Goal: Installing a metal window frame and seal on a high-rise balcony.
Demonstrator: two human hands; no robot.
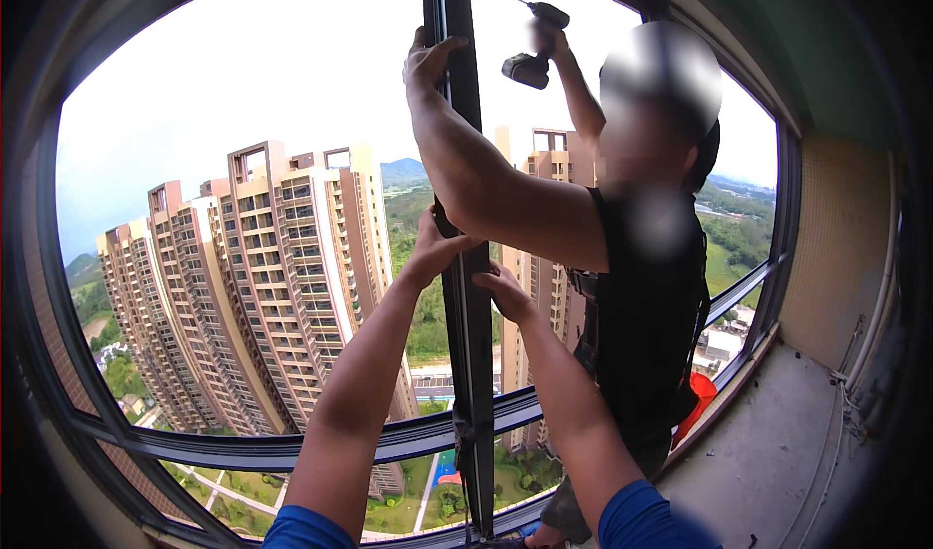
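Note:
A dark upright metal window post (470, 355) stands in front of me, running from the top of the view down to the floor. My left hand (434, 254) is closed around its left side at mid-height. Slightly lower, my right hand (507, 293) grips its right edge. Above my hands, the left hand (428, 61) of a co-worker (646, 306) in black also holds the post. The co-worker's raised right hand has a cordless drill (550, 15) with a long thin bit, pointing left toward the post and apart from it.
A horizontal window rail (379, 448) crosses behind the post at low height. Tall apartment blocks (282, 296) and greenery lie far below outside. The co-worker stands close on my right, beside a red-orange item (696, 408). Cables and a pipe (881, 287) line the right wall above the concrete floor (768, 442).

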